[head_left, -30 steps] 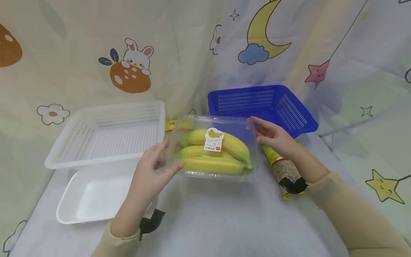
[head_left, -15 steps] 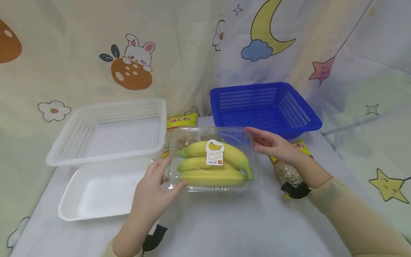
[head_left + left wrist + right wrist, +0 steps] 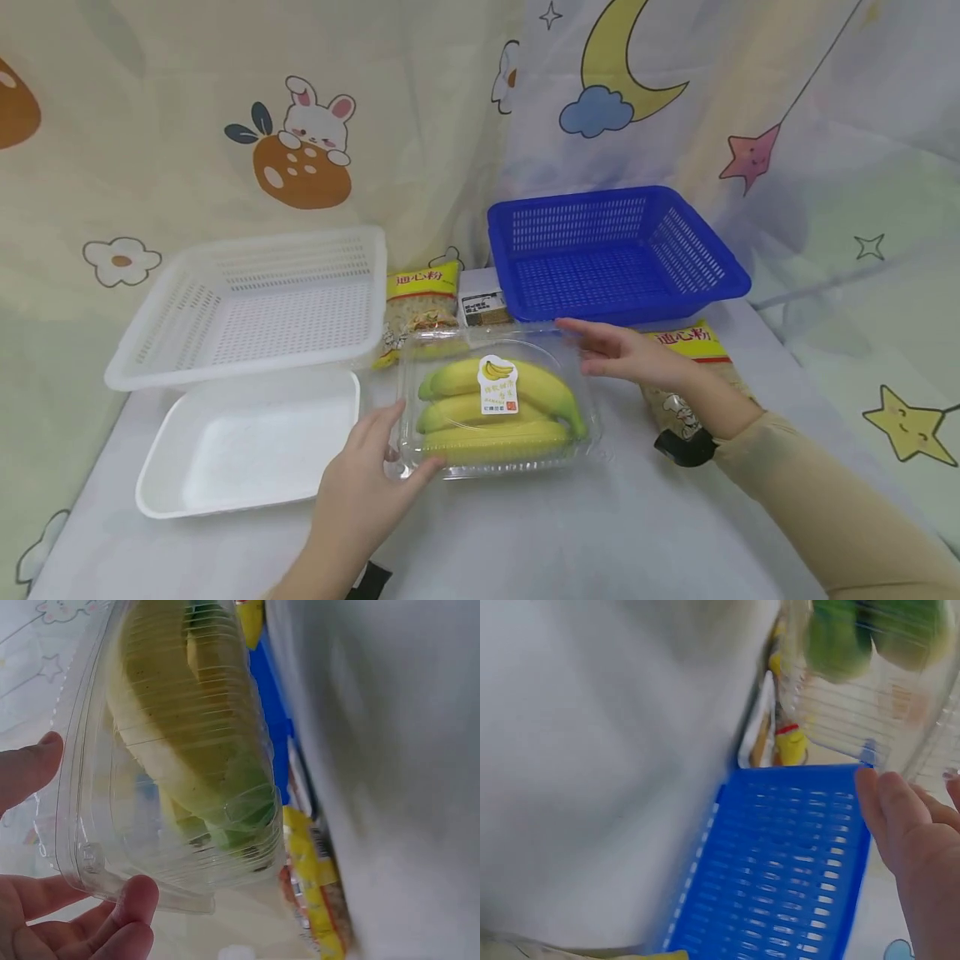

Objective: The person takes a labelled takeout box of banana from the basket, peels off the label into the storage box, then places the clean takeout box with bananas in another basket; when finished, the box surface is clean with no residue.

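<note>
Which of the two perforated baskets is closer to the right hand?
The blue basket, at the back right, just beyond the right hand. The white basket sits across the table at the back left, above the white foam tray.

You see yellow bananas (image 3: pixel 495 408) in a clear clamshell box (image 3: pixel 592 417). At its 1 o'clock is a blue mesh basket (image 3: pixel 611 250), at 10 o'clock a white one (image 3: pixel 255 300); beige sleeves (image 3: pixel 825 500).
</note>
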Demonstrator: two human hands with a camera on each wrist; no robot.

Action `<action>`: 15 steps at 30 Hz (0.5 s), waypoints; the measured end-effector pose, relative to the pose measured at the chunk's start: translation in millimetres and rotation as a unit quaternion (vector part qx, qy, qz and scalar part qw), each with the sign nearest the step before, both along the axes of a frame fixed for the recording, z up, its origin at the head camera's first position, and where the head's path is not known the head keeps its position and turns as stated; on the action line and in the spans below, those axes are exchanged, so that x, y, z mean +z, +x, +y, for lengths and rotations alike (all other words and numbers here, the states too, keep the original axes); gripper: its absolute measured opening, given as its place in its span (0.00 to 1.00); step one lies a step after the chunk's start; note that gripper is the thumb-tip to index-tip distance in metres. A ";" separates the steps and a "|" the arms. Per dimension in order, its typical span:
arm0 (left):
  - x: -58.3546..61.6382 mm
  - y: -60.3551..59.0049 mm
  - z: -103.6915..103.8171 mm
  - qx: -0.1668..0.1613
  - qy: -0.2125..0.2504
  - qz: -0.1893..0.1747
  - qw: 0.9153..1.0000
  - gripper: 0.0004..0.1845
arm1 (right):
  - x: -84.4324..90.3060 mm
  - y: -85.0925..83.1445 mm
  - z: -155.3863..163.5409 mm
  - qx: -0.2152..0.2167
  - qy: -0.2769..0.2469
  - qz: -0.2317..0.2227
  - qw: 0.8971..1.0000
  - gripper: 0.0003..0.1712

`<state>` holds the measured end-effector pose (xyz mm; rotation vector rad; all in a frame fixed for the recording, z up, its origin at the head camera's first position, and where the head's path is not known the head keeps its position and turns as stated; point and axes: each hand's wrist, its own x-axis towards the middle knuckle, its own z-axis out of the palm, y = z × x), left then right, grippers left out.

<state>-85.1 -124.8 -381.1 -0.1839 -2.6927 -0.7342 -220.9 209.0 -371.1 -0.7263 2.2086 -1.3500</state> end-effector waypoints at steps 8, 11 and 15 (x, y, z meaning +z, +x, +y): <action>-22.4 3.3 -0.1 0.010 -0.012 0.034 0.999 0.41 | -14.3 -6.3 -8.8 0.012 0.044 -0.007 0.999 0.36; -26.9 3.3 0.5 0.014 -0.016 0.033 0.999 0.41 | -19.9 -9.6 -10.3 0.013 0.052 -0.007 0.999 0.37; -30.7 3.1 0.1 0.018 -0.023 0.027 0.999 0.42 | -26.7 -12.5 -13.8 0.015 0.053 -0.008 0.998 0.35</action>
